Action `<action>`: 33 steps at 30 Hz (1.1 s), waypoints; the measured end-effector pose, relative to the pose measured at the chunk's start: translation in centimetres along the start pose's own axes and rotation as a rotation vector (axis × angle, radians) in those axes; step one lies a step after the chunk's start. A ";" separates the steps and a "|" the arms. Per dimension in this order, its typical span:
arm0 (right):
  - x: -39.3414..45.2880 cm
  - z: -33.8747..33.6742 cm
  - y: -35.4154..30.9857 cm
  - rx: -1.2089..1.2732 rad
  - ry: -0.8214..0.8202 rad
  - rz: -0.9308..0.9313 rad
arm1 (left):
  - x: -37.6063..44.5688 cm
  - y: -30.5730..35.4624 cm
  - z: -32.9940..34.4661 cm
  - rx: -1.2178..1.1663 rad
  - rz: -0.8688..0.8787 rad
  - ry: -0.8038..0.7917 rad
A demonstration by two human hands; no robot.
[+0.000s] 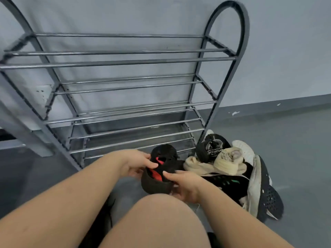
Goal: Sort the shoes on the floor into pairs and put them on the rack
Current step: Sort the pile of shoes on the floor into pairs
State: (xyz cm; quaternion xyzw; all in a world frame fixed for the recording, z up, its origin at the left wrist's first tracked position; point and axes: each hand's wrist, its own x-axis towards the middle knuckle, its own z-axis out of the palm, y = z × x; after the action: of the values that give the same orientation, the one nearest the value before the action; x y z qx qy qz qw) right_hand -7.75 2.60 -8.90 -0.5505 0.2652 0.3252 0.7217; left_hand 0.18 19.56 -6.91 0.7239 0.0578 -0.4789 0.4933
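A grey metal shoe rack (125,83) with chrome rails stands against the pale wall (286,51), its tiers bare of shoes. Everything else lies in front of the rack's lower right corner, on the grey floor (295,149).

Just in front of the rack's bottom rail, the left hand (136,163) makes its grip on a pair of black shoes with red trim (161,170): the fingers curl round the left side of the shoes and the thumb lies across the top edge. The shoes are held off the floor, stacked one against the other, with the rounded black toe of the nearer one turned toward the camera. The right hand (184,185) closes its grip on the same pair from the right side, thumb on top near the red lining and fingers wrapped underneath.

To the right of the held pair, beside the rack's right foot, sits a heap of unsorted shoes. At the back of it, nearest the rack's foot, a black shoe with a printed insole (213,145) stands tilted up. Cream knit shoes (220,161) lie across the middle of the heap, touching it. Beneath them is a black sneaker with a green mark (231,181), and farthest right from the rack a black perforated shoe with a white sole (268,194) lies on its side.

A bare knee (157,221) fills the bottom of the view, nearer than the rack and the hands.
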 end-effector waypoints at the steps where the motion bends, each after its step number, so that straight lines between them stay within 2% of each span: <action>1: 1.0 0.2 0.9 -0.029 -0.011 0.019 | 0.8 -2.2 -0.1 -0.083 0.003 0.014; 4: 4.2 0.2 3.4 -0.145 0.023 0.034 | 3.3 -8.1 0.4 -0.349 -0.007 0.095; 8: 8.0 0.4 6.1 -0.311 0.012 0.067 | 6.0 -14.2 1.2 -0.547 -0.078 0.188; 12: 11.6 1.9 9.7 -0.397 -0.057 0.131 | 6.6 -18.4 0.3 -0.605 -0.169 0.259; 15: 13.4 3.0 11.4 -0.422 -0.071 0.096 | 6.8 -20.4 -0.4 -0.544 -0.179 0.320; 18: 14.7 4.2 12.8 -0.480 -0.153 0.050 | 6.5 -22.2 -1.0 -0.546 -0.213 0.387; 22: 16.4 5.5 15.4 -0.506 -0.163 -0.021 | 6.0 -22.9 -1.3 -0.403 -0.201 0.444; 29: 16.5 5.4 15.2 -0.530 -0.123 -0.032 | 6.5 -23.0 -1.6 0.037 -0.268 0.369; 31: 15.6 5.0 13.8 -0.617 -0.125 -0.018 | 6.3 -22.2 -1.4 0.217 -0.275 0.359; 33: 14.7 4.6 12.2 -0.822 -0.102 -0.050 | 6.2 -20.8 -1.2 0.457 -0.232 0.383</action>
State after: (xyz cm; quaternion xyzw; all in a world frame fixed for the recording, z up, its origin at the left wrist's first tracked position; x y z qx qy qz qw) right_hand -7.43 11.85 -26.28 -0.7825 0.0636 0.4130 0.4616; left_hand -7.28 28.62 -25.23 0.8815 0.1229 -0.3874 0.2402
